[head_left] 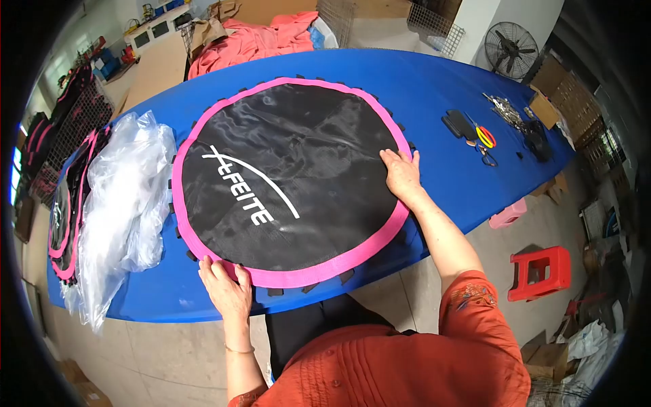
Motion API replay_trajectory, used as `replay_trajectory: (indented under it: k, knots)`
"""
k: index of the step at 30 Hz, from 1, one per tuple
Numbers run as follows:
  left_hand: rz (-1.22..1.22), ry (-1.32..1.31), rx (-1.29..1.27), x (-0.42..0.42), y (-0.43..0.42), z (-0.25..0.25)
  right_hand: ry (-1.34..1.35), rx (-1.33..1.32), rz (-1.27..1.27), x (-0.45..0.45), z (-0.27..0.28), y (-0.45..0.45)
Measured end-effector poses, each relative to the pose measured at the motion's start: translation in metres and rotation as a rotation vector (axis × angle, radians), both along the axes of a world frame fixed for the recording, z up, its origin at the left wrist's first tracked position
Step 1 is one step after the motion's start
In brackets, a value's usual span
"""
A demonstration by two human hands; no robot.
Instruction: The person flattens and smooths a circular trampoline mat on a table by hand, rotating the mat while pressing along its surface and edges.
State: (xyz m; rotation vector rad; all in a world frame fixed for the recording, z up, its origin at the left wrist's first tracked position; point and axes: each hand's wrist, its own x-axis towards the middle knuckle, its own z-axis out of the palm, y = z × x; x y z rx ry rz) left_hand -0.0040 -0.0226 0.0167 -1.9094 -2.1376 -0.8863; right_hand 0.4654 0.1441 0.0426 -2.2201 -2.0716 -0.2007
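Note:
A round black trampoline mat point(319, 183) with a bright pink border and white "FEITE" lettering lies flat on a blue-covered table point(447, 81). Short black loops stick out around its rim. My left hand point(228, 290) rests on the pink border at the near left, fingers apart and fingertips on top. On the right side, my right hand point(401, 176) lies over the border with its fingers spread onto the black mesh. Neither hand shows the mat lifted.
Clear plastic sheeting point(129, 197) lies left of the mat, beside more pink-edged mats point(68, 217). Scissors point(485, 136), a black pouch point(458, 125) and a pile of metal pieces point(505, 112) sit at right. A red stool point(540, 273) stands on the floor.

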Motion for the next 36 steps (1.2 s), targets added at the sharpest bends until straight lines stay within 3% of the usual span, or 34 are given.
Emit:
replay_trajectory:
  k: [5,11,19,27,34,36]
  knots:
    - [-0.014,-0.004,0.038,0.002,0.0,0.002,-0.03,-0.02,0.025,-0.003,0.008,-0.053]
    - [-0.018,0.017,0.075,0.001,0.001,0.0,0.092,0.158,0.31,-0.024,-0.006,-0.106]
    - [0.007,-0.043,-0.028,-0.004,0.0,-0.004,0.105,0.215,0.305,-0.042,-0.017,-0.062]
    - [0.034,-0.066,-0.013,0.0,0.0,-0.003,0.136,0.18,0.441,-0.066,-0.005,-0.082]
    - [0.018,-0.026,0.063,0.006,-0.001,0.005,0.163,0.008,0.488,-0.102,0.003,-0.039]
    - [0.034,-0.12,-0.008,0.005,-0.001,0.004,0.145,0.004,0.54,-0.119,0.004,-0.029]
